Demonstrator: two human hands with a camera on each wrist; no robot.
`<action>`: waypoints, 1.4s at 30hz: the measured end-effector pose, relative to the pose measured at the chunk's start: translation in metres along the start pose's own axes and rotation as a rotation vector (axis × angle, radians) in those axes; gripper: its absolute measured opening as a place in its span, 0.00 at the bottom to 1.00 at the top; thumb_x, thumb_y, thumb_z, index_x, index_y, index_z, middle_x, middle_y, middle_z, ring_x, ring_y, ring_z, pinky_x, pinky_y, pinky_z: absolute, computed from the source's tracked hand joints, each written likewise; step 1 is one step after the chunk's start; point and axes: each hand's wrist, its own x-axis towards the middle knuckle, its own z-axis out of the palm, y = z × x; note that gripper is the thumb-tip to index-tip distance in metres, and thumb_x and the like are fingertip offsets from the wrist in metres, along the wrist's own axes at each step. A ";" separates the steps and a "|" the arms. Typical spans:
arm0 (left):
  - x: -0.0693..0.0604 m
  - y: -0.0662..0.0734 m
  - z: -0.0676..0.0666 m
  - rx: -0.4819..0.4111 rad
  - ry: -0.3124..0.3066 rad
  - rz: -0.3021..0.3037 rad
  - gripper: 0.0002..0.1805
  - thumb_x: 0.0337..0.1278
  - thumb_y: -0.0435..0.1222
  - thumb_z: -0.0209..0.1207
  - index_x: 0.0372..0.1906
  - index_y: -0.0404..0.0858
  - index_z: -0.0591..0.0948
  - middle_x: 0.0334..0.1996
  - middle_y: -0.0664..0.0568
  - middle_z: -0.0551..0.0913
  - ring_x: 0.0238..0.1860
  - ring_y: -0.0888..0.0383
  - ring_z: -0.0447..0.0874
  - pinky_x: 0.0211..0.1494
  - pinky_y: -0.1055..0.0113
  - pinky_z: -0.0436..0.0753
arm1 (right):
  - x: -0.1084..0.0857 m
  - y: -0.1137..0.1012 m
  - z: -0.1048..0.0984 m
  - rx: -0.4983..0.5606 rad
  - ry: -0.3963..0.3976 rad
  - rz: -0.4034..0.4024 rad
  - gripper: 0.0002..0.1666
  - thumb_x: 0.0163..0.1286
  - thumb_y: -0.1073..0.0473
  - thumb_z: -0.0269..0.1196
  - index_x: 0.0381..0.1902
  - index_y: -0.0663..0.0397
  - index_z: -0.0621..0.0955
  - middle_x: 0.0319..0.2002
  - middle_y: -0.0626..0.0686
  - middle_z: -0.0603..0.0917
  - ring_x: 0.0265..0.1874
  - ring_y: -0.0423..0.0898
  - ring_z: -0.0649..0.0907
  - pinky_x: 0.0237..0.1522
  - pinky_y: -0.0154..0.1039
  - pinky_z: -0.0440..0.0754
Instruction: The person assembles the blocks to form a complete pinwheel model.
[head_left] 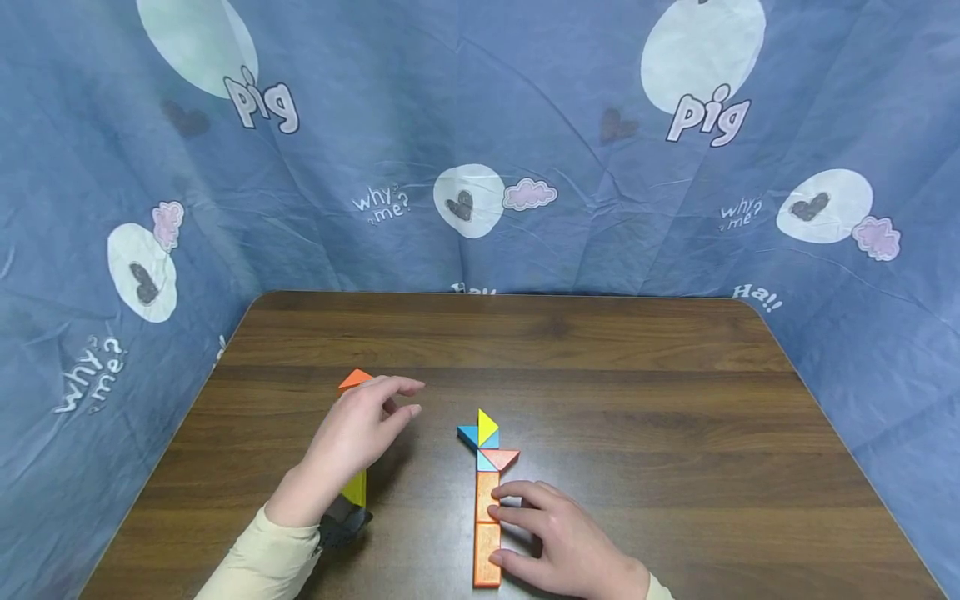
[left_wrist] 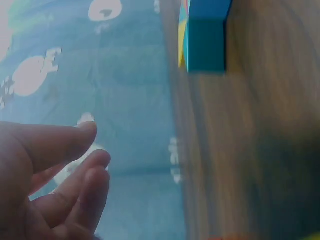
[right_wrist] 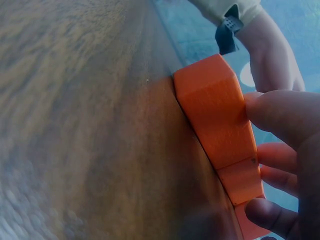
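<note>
Two orange rectangular blocks, the upper (head_left: 484, 485) and the lower (head_left: 485, 575), lie end to end on the table. My right hand (head_left: 558, 533) rests beside them, its fingertips and thumb touching their right edge and top. Beyond them in a joined figure are a light blue triangle (head_left: 483, 462), a salmon triangle (head_left: 502, 457), a blue triangle (head_left: 467, 434) and a yellow triangle (head_left: 487, 426). My left hand (head_left: 363, 425) hovers left of the figure, fingers loosely bent and holding nothing. Near it is an orange triangle (head_left: 357, 377), partly hidden.
A yellow-green block (head_left: 356, 487) lies beneath my left wrist, mostly covered by the forearm. The brown wooden table (head_left: 637, 375) meets a blue printed curtain (head_left: 562, 250) at its back and sides.
</note>
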 end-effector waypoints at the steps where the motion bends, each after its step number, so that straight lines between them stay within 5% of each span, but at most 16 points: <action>1: 0.000 -0.004 -0.004 0.002 0.010 0.005 0.15 0.60 0.38 0.67 0.52 0.48 0.85 0.45 0.59 0.85 0.38 0.61 0.81 0.39 0.59 0.79 | 0.000 0.000 0.000 -0.001 0.006 -0.007 0.23 0.65 0.41 0.67 0.53 0.44 0.85 0.57 0.42 0.78 0.55 0.39 0.78 0.55 0.38 0.75; 7: 0.004 -0.037 -0.026 -0.023 0.003 -0.068 0.19 0.60 0.40 0.67 0.55 0.43 0.84 0.50 0.50 0.84 0.50 0.46 0.82 0.49 0.47 0.78 | 0.000 -0.001 0.001 0.006 0.001 0.002 0.23 0.65 0.40 0.67 0.52 0.44 0.85 0.57 0.42 0.77 0.55 0.38 0.78 0.55 0.37 0.74; 14: 0.013 -0.083 -0.044 -0.025 -0.040 -0.183 0.22 0.61 0.43 0.67 0.59 0.41 0.81 0.52 0.45 0.84 0.52 0.44 0.80 0.51 0.45 0.76 | -0.001 -0.002 0.001 0.010 -0.017 0.037 0.23 0.65 0.40 0.66 0.52 0.43 0.85 0.57 0.41 0.77 0.55 0.38 0.77 0.54 0.36 0.75; 24: 0.016 -0.131 -0.028 -0.025 -0.085 -0.224 0.28 0.58 0.49 0.68 0.58 0.37 0.82 0.48 0.44 0.86 0.48 0.45 0.82 0.50 0.46 0.76 | -0.002 -0.002 0.001 0.005 -0.025 0.041 0.23 0.66 0.39 0.66 0.52 0.43 0.85 0.57 0.40 0.77 0.56 0.37 0.76 0.55 0.35 0.74; 31: 0.015 -0.145 -0.017 -0.006 -0.053 -0.208 0.25 0.55 0.49 0.70 0.53 0.37 0.85 0.42 0.47 0.87 0.42 0.49 0.83 0.45 0.49 0.78 | -0.002 -0.001 0.001 0.004 -0.031 0.037 0.22 0.66 0.40 0.65 0.52 0.43 0.85 0.58 0.40 0.76 0.55 0.37 0.77 0.56 0.33 0.73; 42: 0.016 -0.146 -0.011 0.014 -0.020 -0.220 0.18 0.57 0.45 0.69 0.46 0.37 0.87 0.38 0.48 0.87 0.37 0.52 0.82 0.41 0.52 0.78 | -0.001 0.000 0.000 -0.010 -0.017 0.012 0.22 0.66 0.40 0.66 0.52 0.44 0.85 0.58 0.41 0.77 0.56 0.36 0.76 0.57 0.32 0.71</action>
